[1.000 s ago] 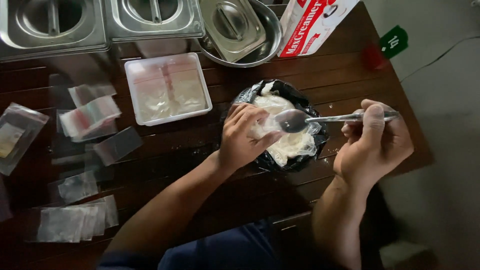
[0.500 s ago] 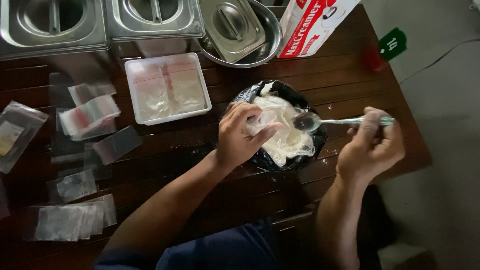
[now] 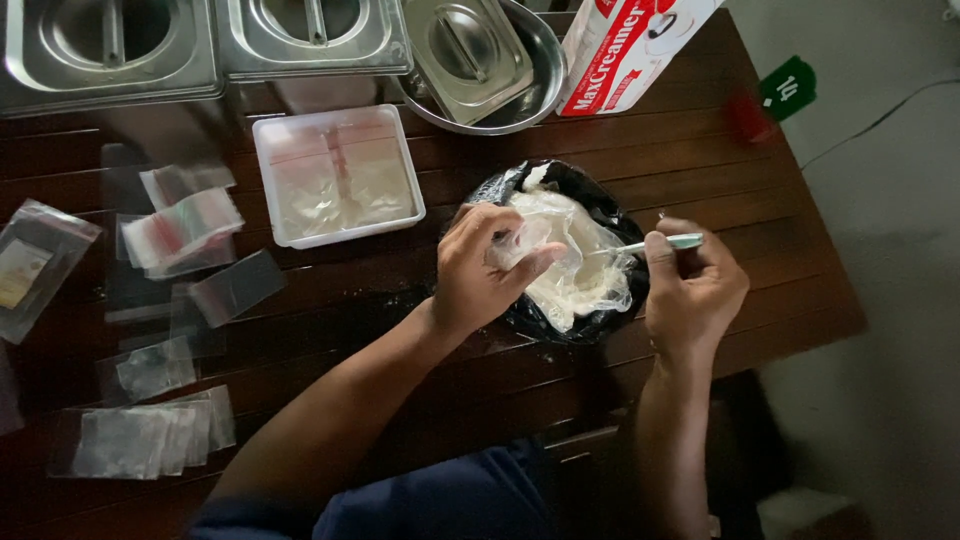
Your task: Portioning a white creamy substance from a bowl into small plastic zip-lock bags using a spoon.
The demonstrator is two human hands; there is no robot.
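Two hands at a black bowl of white powder on a dark wooden table.

The left hand [image 3: 485,265] pinches a small clear bag [image 3: 520,240] over the black bowl [image 3: 560,320], fingers closed on it; the right hand [image 3: 690,285] is closed round a spoon [image 3: 655,243] whose tip dips into the bowl's plastic-lined powder (the spoon's own bowl is hidden). Left of the bowl sits a white square tray [image 3: 335,178], farther left loose clear bags [image 3: 180,225]. Behind the bowl lie a round steel dish with lid [image 3: 480,60] and a red-and-white carton [image 3: 625,45]; steel pans [image 3: 200,45] stand behind the tray.
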